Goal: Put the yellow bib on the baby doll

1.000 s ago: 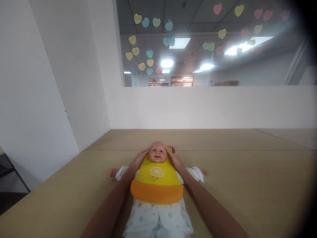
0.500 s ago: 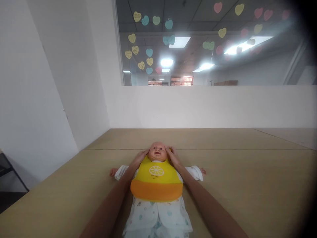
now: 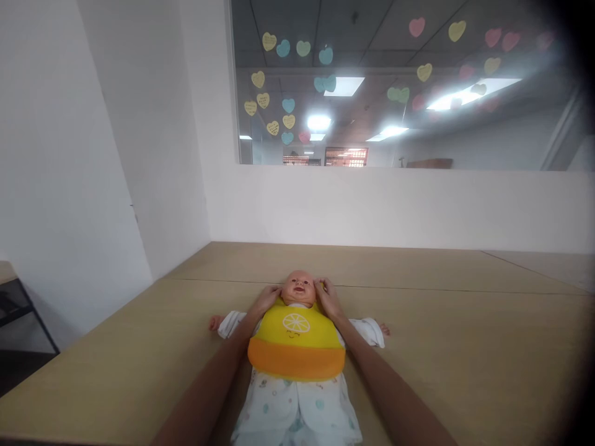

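A baby doll (image 3: 298, 286) lies face up on the wooden table, arms spread, in white printed clothes (image 3: 274, 402). Over its chest lies a yellow bib (image 3: 279, 328) with a lemon-slice print and an orange pocket along the bottom. My left hand (image 3: 267, 298) is at the left side of the doll's neck, its fingers closed at the bib's upper edge. On the other side of the head, my right hand (image 3: 328, 297) pinches a yellow end of the bib's neck strap. The back of the neck is hidden under the head.
The table (image 3: 465, 347) reaches back to a white wall (image 3: 372, 204). Above it is a window with heart-shaped paper notes (image 3: 269, 41). A dark-framed stand (image 3: 18, 303) is beyond the table's left edge.
My right hand has moved slightly away from the doll's face, and more of the yellow strap end shows by its fingers. The camera view has shifted a little.
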Demonstrator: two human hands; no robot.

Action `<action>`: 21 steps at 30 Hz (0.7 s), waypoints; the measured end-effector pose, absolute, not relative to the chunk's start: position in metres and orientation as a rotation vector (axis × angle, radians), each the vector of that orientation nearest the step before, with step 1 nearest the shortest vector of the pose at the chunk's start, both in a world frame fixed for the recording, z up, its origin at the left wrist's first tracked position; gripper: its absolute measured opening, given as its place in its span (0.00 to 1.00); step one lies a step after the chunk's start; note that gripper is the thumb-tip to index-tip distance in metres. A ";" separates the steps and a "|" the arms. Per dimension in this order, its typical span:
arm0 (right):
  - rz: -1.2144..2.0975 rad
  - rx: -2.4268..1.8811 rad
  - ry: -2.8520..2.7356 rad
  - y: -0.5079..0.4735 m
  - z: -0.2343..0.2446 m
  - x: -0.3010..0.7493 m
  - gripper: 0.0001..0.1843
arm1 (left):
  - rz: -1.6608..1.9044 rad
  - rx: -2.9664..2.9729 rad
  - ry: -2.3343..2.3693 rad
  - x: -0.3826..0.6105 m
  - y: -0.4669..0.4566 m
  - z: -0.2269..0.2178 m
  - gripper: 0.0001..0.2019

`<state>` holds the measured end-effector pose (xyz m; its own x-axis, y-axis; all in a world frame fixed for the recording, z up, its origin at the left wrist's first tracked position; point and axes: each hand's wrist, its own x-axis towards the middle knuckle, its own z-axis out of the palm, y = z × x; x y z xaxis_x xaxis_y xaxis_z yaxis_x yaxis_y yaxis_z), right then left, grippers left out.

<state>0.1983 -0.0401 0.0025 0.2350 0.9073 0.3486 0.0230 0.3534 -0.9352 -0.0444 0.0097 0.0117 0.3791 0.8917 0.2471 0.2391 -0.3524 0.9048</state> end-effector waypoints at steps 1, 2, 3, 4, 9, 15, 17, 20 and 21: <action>0.754 -1.038 -1.179 -0.040 0.004 0.198 0.30 | 1.008 1.802 0.977 -0.045 0.011 0.010 0.19; 0.734 -1.046 -1.182 -0.040 0.005 0.198 0.30 | 1.015 1.786 0.974 -0.045 0.012 0.009 0.19; 0.718 -1.055 -1.182 -0.040 0.006 0.198 0.31 | 1.013 1.768 0.983 -0.045 0.013 0.008 0.20; 0.706 -1.061 -1.182 -0.041 0.008 0.198 0.31 | 1.009 1.750 1.004 -0.045 0.014 0.007 0.20; 0.694 -1.056 -1.162 -0.051 0.016 0.196 0.28 | 1.015 1.692 1.059 -0.046 0.022 -0.002 0.18; 0.698 -1.040 -1.126 -0.057 0.024 0.194 0.25 | 1.067 1.608 1.067 -0.046 0.031 -0.013 0.12; 0.681 -1.044 -1.129 -0.056 0.023 0.195 0.24 | 1.099 1.502 1.077 -0.044 0.028 -0.012 0.09; 0.643 -1.050 -1.151 -0.052 0.019 0.197 0.23 | 1.184 1.266 1.097 -0.043 0.018 -0.006 0.05; 0.628 -1.053 -1.155 -0.051 0.018 0.198 0.23 | 1.210 1.202 1.095 -0.043 0.014 -0.004 0.04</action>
